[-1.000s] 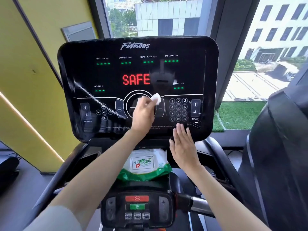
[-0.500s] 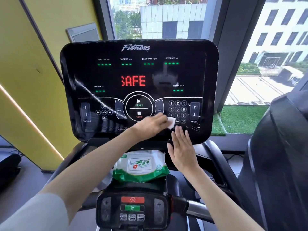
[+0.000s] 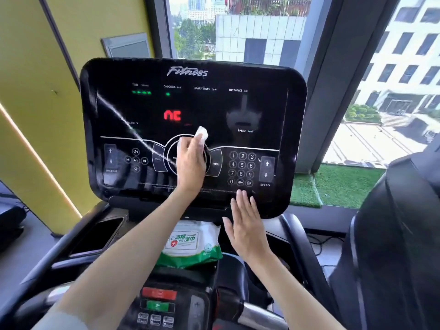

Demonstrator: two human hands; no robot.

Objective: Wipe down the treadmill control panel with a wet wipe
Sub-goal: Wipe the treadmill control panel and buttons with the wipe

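- The black control panel (image 3: 273, 110) stands tilted toward the person; its glossy face carries the word "Fitness" at the top, green readout lights at upper left, and a red display (image 3: 172, 115) near the middle
- The left hand (image 3: 190, 163) lies over the round dial markings at the panel's centre, back of the hand toward the camera; its fingers are curled and pinch the white wet wipe (image 3: 202, 134); the wipe sticks out above the fingertips, against the panel just below the red display
- The right hand (image 3: 246, 222) is spread flat with straight fingers held side by side; its fingertips touch the panel's lower edge just below the number keypad (image 3: 241, 169); it holds nothing
- A pale diagonal streak (image 3: 114, 110) runs from the panel's upper left down toward the centre; whether it is a smear or a reflection cannot be told
- A green and white pack of wipes (image 3: 190, 241) lies in the tray under the panel, between the two forearms
- A lower console (image 3: 158, 300) with a red and a green button sits nearest the camera
- A yellow wall (image 3: 28, 91) is at the left; a window (image 3: 238, 27) behind the panel shows buildings and trees
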